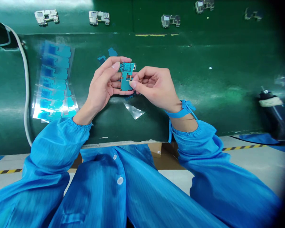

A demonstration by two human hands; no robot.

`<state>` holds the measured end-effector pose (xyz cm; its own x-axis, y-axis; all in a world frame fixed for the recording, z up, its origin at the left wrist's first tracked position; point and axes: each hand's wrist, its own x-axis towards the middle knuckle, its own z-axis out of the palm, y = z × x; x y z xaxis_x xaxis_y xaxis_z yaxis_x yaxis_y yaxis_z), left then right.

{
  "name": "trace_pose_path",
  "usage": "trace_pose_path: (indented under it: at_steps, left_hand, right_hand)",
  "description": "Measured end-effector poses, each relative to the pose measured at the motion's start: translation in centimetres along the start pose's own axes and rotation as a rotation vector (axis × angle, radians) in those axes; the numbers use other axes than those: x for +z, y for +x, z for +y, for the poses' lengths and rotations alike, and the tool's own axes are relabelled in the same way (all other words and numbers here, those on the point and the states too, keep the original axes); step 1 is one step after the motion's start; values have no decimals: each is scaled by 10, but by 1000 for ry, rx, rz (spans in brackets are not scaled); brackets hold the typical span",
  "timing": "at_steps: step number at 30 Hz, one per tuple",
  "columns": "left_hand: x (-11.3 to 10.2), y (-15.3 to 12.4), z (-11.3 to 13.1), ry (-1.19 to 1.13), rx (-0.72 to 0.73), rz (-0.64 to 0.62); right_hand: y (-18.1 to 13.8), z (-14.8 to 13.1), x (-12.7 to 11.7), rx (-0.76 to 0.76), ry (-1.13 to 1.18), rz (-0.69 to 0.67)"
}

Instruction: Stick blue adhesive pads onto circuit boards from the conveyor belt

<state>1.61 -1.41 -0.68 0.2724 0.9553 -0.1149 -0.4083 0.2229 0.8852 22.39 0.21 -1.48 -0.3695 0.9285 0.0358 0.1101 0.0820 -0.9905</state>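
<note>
A small teal circuit board (pixel 126 77) is held upright between both hands above the green work surface (pixel 204 82). My left hand (pixel 104 85) wraps its fingers round the board's left side and back. My right hand (pixel 154 86) pinches the board's lower right edge with thumb and forefinger. A blue strap (pixel 182 110) circles my right wrist. Under the hands lies a clear film strip (pixel 134 110). Both arms are in blue sleeves.
A sheet of blue stickers (pixel 54 82) lies at left beside a white cable (pixel 26 91). Several metal board parts (pixel 99 17) sit along the belt at the back. Two loose blue stickers (pixel 108 54) lie behind the hands. A dark bottle-like item (pixel 270 104) stands at right.
</note>
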Motion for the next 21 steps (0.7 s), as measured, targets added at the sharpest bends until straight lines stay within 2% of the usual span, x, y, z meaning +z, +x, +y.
trace_pose_path:
  at_steps: [9,18,21]
  left_hand:
    - [-4,5,-6,58,0,23]
    - [-7,6,-8,-13,15,-28]
    - [-7,6,-8,-6,6,-11]
  right_hand:
    - [1,0,0,24,-6,12]
    - [1,-1,-1,41,0,4]
    - [1,-1,-1,22,10,-2]
